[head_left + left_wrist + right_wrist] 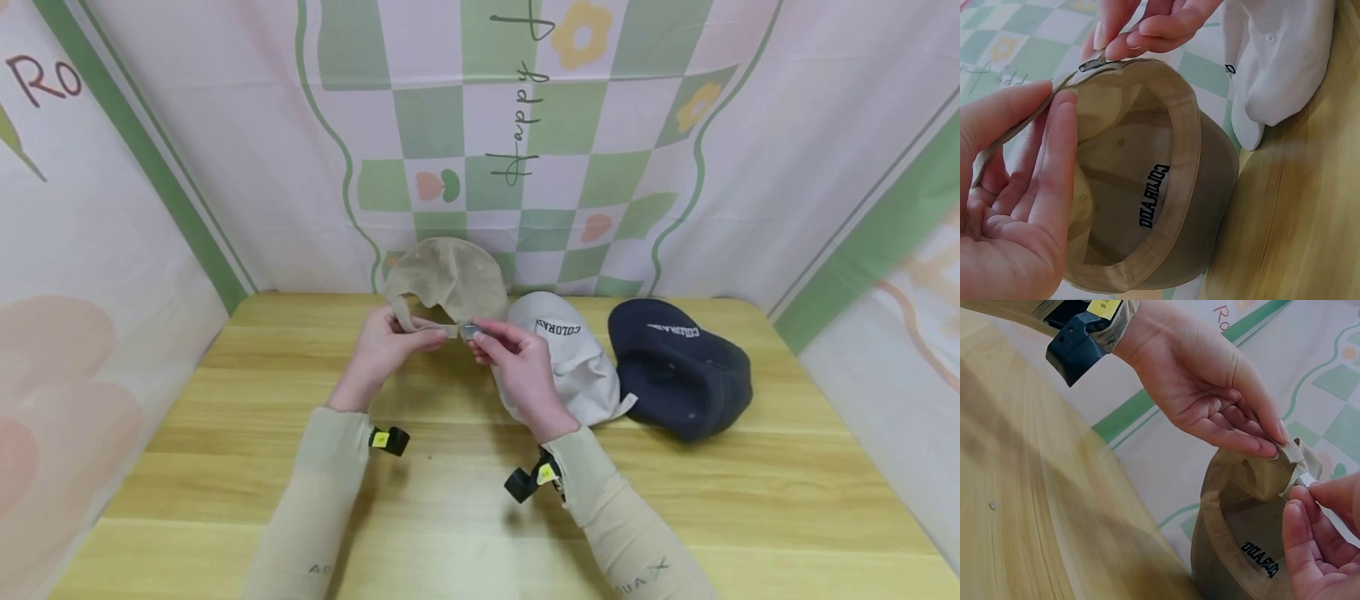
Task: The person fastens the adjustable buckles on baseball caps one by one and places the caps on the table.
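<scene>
A khaki cap (pixel 457 275) is held up at the back of the table, its opening toward me. My left hand (pixel 378 346) pinches the end of its back strap (pixel 1050 94) between thumb and fingers. On the other side, my right hand (pixel 521 358) pinches the small metal buckle (pixel 470 331) with thumb and index finger. The strap end and buckle lie close together; the right wrist view shows the strap (pixel 1291 452) beside the buckle (pixel 1305 479). Whether the strap is threaded through, I cannot tell. Dark lettering (pixel 1154 197) shows inside the cap.
A white cap (pixel 581 383) lies just right of my right hand, with a navy cap (pixel 682 375) beside it. The wooden table (pixel 442 517) meets a patterned cloth backdrop (pixel 495 121) behind the khaki cap. Both wrists carry small black cameras (pixel 390 441).
</scene>
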A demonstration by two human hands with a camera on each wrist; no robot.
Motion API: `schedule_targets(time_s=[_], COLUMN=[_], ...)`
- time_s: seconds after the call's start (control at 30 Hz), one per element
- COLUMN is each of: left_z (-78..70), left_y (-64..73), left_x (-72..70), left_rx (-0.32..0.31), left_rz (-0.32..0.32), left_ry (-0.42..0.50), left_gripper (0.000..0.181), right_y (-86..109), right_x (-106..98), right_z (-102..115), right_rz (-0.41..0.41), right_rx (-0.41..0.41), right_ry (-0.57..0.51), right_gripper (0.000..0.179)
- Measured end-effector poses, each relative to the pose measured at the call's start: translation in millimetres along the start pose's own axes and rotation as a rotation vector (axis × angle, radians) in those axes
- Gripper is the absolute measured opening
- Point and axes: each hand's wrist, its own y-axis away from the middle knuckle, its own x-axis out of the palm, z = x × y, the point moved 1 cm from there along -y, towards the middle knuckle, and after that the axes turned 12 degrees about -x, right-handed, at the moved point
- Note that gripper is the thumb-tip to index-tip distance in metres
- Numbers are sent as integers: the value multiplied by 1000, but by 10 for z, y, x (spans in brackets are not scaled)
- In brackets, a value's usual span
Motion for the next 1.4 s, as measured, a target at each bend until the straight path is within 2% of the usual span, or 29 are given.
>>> schedule_targets(time_s=[0.27,0.53,0.77,1.07,1.27,1.4], left_z=[30,48,44,69,79,87], left_y=[-16,-41,-44,-46,-54,-51], left_x=[40,62,91,102,135,149], left_rx=[12,23,8,0,12,24], left_rz=[-30,-36,-48,-51,-70,-106], left_ry=[25,17,-2,-19,-20,-34], left_gripper=[38,38,35,17,24,20], right_y=[6,5,16,19,16,16], right_x=[29,35,34,33,29,30], right_z=[-8,-19,-22,-30,-33,-44], right_rz=[-24,-25,-16,-18,-31,-37], right_rx=[20,13,-11,-12,-22,-25], right_ry=[-64,-114,-127,-128,-115,-113], right_gripper=[21,21,22,23,22,23])
